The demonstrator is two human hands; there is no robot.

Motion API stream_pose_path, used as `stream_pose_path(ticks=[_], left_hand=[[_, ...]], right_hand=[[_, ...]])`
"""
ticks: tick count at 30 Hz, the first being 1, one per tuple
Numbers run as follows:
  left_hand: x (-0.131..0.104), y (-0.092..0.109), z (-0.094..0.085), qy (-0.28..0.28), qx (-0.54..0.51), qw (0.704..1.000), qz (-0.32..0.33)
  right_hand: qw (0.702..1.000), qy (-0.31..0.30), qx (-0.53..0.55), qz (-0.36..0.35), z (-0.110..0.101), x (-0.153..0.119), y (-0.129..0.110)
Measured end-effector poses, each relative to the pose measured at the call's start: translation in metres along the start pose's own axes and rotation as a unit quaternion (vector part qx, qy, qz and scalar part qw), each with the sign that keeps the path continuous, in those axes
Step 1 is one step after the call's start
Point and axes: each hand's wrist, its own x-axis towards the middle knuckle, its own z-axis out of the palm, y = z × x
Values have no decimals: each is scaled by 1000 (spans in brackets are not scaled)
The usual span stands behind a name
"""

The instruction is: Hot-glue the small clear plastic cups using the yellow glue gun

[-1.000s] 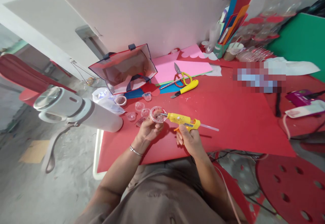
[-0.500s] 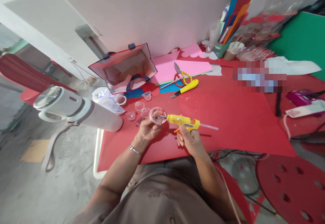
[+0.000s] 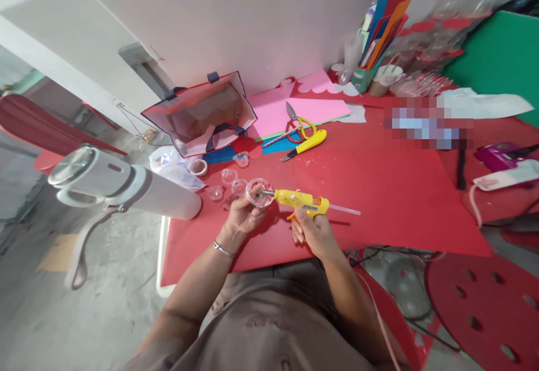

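Note:
My left hand (image 3: 243,218) holds a small clear plastic cup (image 3: 254,196) with red on it, its round rim turned upward. In my right hand (image 3: 314,229) is a yellow hot glue gun (image 3: 295,197), my fingers wrapped round its handle near the orange trigger. The metal nozzle points left and reaches into the cup's rim; whether it touches the cup I cannot tell. A clear glue stick (image 3: 345,210) juts from the back of the gun. Small clear plastic cups (image 3: 228,176) lie on the red table just beyond my left hand.
A large white flask (image 3: 168,191) stands at the table's left edge. Behind are a paper bag (image 3: 197,115), a tape roll (image 3: 198,168), a yellow cutter knife (image 3: 311,142), scissors (image 3: 291,111) and pink paper (image 3: 269,113). A red stool (image 3: 484,298) is at lower right.
The view has shifted slightly. Both hands, the cup and the glue gun keep nearly the same pose, with the nozzle still at the cup.

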Motion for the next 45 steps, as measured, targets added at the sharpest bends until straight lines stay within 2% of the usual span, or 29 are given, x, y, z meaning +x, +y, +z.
stream_pose_path(ticks=[6,11,16,22,29,37,45], left_hand=[[-2,2,0,-50,11,998,-40],[-2,2,-3,-49,2,998,-40],[-1,1,-5,-45,-6,998,-46],[1,0,-8,-39,-10,998,-38],[3,-1,-12,-86,-11,996,-25],[2,0,-4,-34,-10,999,-28],[0,3,4,-13,-12,999,-49]], right_hand=[[999,-10,42,-6,-6,1,-1],[998,13,63,-15,-10,7,-3],[999,-5,44,-14,-8,5,-2],[1000,6,2,-19,-9,3,2],[999,10,-31,-11,-12,2,5],[1000,10,-7,-5,-12,5,10],[1000,12,18,-17,-13,7,4]])
